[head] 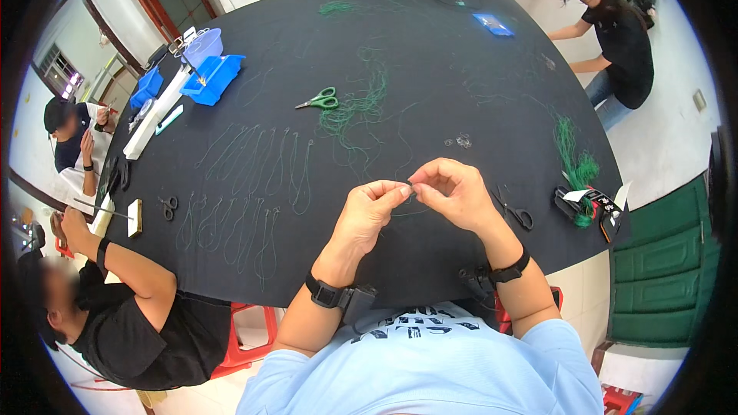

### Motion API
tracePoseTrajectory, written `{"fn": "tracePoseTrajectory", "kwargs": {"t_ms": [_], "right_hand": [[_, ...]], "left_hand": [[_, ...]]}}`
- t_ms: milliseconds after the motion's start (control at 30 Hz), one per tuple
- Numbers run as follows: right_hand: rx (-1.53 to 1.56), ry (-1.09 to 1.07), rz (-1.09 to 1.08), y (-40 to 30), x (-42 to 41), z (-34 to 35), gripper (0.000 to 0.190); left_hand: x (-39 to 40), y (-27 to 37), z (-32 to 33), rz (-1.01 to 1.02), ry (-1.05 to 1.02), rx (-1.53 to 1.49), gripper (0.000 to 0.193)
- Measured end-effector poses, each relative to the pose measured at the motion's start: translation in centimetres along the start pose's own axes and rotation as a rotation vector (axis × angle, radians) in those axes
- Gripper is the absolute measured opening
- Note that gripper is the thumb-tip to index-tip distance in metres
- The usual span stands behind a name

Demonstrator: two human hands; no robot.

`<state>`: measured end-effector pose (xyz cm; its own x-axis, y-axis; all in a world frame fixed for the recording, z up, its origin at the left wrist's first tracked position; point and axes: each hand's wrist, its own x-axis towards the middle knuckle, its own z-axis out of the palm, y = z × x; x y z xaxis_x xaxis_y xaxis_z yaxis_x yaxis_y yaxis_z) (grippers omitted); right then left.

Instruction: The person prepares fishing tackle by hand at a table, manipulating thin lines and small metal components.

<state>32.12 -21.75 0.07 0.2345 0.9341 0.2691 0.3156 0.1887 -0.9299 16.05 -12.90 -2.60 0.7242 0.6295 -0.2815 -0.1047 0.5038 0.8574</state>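
Observation:
My left hand and my right hand meet fingertip to fingertip above the near part of the black-covered table. Both pinch a thin green cord, and a small piece between the fingertips is too small to make out. Beyond my hands lies a loose tangle of green cord, with green-handled scissors at its left edge. A few small clear or metal rings are up and to the right. Black-handled scissors rest just right of my right forearm. Rows of looped cords are laid out at the left.
Blue plastic bins and a white bar stand at the far left. Small dark scissors lie near a seated co-worker. A bundle of green cord is at the right edge. Other people are around the table.

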Motion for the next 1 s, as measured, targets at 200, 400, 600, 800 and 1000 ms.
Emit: {"fn": "tracePoseTrajectory", "kwargs": {"t_ms": [200,400,600,800,1000], "right_hand": [[0.155,-0.048,0.122,0.2,-0.1,-0.3,0.014],[-0.215,0.172,0.207,0.7,0.0,-2.4,0.016],[-0.712,0.074,0.260,1.9,-2.8,-3.2,0.013],[-0.769,-0.049,0.316,2.3,-2.8,-1.5,0.032],[-0.806,0.022,0.293,3.8,-2.5,0.5,0.034]], "left_hand": [[-0.1,0.0,0.2,-0.011,-0.012,-0.004,0.019],[0.1,0.7,-0.2,-0.004,0.035,-0.119,0.017],[0.2,0.9,-0.9,0.086,0.116,-0.210,0.012],[0.2,0.6,-0.7,0.106,0.115,-0.240,0.012],[-0.2,1.7,-0.7,0.232,0.032,-0.374,0.012]]}}
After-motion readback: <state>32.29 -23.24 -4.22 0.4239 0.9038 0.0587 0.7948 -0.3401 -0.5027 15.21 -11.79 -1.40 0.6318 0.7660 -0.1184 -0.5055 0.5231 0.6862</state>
